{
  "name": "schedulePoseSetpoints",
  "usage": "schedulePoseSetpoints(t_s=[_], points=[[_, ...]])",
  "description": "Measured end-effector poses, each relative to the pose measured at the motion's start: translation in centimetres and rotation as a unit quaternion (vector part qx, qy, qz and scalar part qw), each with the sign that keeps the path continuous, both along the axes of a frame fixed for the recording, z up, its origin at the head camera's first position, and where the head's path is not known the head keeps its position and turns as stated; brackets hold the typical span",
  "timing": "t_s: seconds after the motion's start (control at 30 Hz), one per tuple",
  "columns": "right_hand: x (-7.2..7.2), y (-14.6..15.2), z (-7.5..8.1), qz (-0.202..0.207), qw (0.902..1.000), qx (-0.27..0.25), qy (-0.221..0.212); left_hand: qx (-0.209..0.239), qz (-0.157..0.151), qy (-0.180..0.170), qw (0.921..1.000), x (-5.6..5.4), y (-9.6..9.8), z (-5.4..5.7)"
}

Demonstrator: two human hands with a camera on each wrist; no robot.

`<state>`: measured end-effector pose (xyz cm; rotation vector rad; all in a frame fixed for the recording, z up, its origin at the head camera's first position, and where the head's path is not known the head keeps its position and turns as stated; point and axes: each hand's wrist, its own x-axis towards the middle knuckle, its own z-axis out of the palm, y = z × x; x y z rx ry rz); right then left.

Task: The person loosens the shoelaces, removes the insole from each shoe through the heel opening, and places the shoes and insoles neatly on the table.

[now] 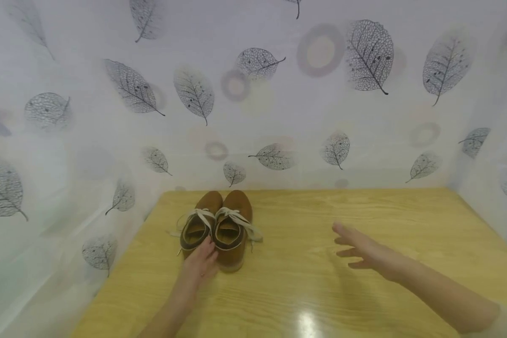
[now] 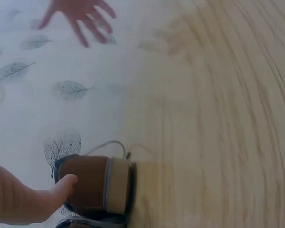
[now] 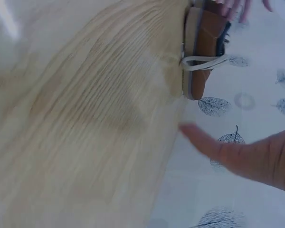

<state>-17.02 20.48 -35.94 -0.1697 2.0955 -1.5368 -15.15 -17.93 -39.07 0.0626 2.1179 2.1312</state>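
You've got a wood-grain table (image 1: 304, 267) under both hands, w/ a pale leaf-print sheet (image 1: 287, 122) up along the far edge and at L & R sides. A bright glare spot (image 1: 307, 324) sits on the near part of the tabletop. Both shoes stand upright, side by side & touching, on the L part of the table, toes at the far edge close to the sheet, heels toward you. They're brown: the L shoe (image 1: 199, 225) & the R shoe (image 1: 233, 230). In your way: pale laces (image 1: 239, 218) hang loose, w/ ends sticking out past the outer sides of the pair; the R shoe also sits btwn your R hand and the L shoe.

Your L hand (image 1: 200, 263) is at the heel end, reaching fwd from the near edge, in front of the L shoe's heel. Fingers look relaxed, not curled round anything; in the L wrist view your thumb (image 2: 66, 185) overlaps a heel, but can't tell if it's pressing.

Your R hand (image 1: 367, 251) is above the table, well apart from the pair, fingers spread & pointing L, holding nothing. Forearm comes in from lower R, w/ a pale sleeve (image 1: 504, 324) at the frame's edge.
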Motion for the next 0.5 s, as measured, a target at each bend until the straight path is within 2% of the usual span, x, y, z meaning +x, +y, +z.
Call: schedulePoseSetpoints(t_s=[0.03, 0.07, 0.13, 0.2, 0.37, 0.43, 0.5], points=[[-0.1, 0.0, 0.0, -0.004, 0.9986, -0.038, -0.036, 0.048, 0.001, -0.034, 0.9983, 0.0, -0.2, 0.1], [-0.2, 0.0, 0.0, -0.008, 0.9945, -0.073, -0.075, 0.094, 0.002, -0.067, 0.9933, 0.1, -0.3, 0.3], [-0.3, -0.1, 0.1, -0.015, 0.9823, -0.128, -0.136, 0.139, 0.008, -0.115, 0.9835, 0.2, -0.5, 0.5], [-0.4, -0.2, -0.1, -0.024, 0.9713, -0.161, -0.174, 0.194, 0.004, -0.156, 0.9686, 0.3, -0.7, 0.5], [-0.6, -0.5, -0.7, -0.085, 0.952, -0.196, -0.219, 0.274, 0.022, -0.24, 0.931, 0.6, -0.7, 0.2], [-0.6, -0.6, -1.0, -0.119, 0.9437, -0.207, -0.229, 0.291, 0.046, -0.259, 0.9201, 0.6, -0.6, 0.1], [-0.6, -0.6, -1.2, -0.151, 0.9352, -0.217, -0.235, 0.294, 0.068, -0.268, 0.915, 0.4, -0.3, -0.1]])
